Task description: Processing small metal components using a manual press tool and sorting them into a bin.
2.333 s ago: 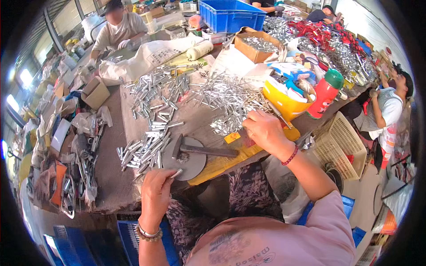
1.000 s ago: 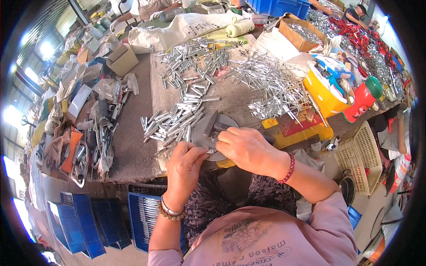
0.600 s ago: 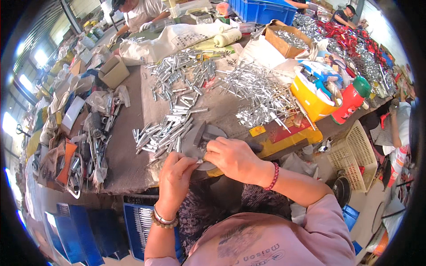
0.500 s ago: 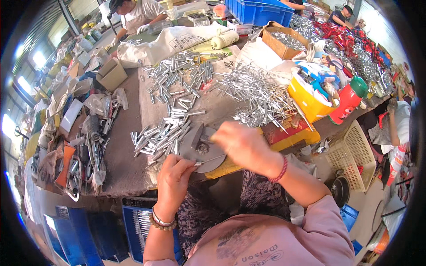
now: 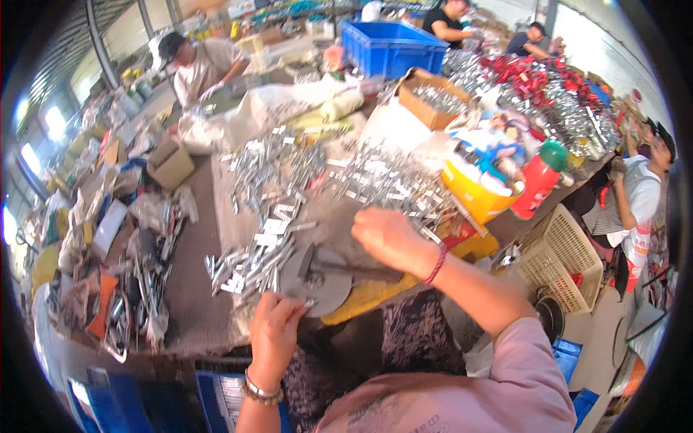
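- The left hand point(image 5: 273, 333) sits at the near edge of the round metal plate point(image 5: 317, 285), fingers curled narrow and pinching a small metal piece point(image 5: 309, 304) against the plate's rim; the view is blurred there, so the exact grip is hard to tell.
- The right hand point(image 5: 386, 238) hovers over the heap of metal pieces point(image 5: 382, 184) beyond the plate, fingers loosely bent; whether it holds anything I cannot tell.
- A hammer point(image 5: 346, 270) lies on the plate, its long axis running left to right, head toward the left, handle pointing toward the right hand.
- The small pieces look stiff, light and smooth, likely slippery; best pinched across the flat sides.
- The hammer is probably head-heavy and rigid; take it by the handle.
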The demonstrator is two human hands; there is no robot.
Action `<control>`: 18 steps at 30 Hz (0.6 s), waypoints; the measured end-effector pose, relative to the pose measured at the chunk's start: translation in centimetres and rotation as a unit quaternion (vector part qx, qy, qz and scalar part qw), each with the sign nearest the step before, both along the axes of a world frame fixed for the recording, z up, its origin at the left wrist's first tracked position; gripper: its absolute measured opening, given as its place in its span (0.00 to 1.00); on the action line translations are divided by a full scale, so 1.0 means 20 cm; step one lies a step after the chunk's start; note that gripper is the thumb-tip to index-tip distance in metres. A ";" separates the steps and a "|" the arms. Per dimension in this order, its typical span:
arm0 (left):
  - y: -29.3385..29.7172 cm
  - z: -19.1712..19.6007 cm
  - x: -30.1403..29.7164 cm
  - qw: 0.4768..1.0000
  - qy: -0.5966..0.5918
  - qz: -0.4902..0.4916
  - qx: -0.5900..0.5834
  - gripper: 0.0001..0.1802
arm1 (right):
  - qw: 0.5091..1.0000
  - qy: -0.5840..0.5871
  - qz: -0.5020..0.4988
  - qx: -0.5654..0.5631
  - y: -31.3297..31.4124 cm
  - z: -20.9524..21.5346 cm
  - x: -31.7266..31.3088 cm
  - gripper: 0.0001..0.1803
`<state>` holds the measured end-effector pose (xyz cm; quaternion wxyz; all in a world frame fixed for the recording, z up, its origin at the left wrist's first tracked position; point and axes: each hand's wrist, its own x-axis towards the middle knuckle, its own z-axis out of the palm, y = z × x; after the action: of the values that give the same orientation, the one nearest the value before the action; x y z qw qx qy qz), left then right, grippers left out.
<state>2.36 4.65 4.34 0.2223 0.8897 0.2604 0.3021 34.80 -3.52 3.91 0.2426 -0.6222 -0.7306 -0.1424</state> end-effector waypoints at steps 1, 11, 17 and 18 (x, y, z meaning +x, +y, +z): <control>-0.01 0.00 -0.01 1.000 -0.010 -0.010 0.007 0.08 | 1.000 -0.009 -0.002 -0.006 0.00 0.00 -0.02 0.05; -0.02 0.02 -0.04 0.999 0.014 0.032 -0.028 0.08 | 0.949 0.312 0.007 -0.045 -0.05 0.21 -0.33 0.07; 0.02 0.02 0.03 1.000 -0.002 -0.008 -0.005 0.05 | 0.889 0.447 0.068 -0.069 -0.10 0.14 -0.50 0.11; 0.02 0.00 0.03 1.000 -0.006 -0.009 -0.001 0.05 | 0.886 0.450 0.078 -0.077 -0.09 0.12 -0.53 0.11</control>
<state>2.90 5.13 4.42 0.2271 0.8902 0.2509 0.3050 24.26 -5.34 6.36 0.5069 -0.5772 -0.5976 0.2296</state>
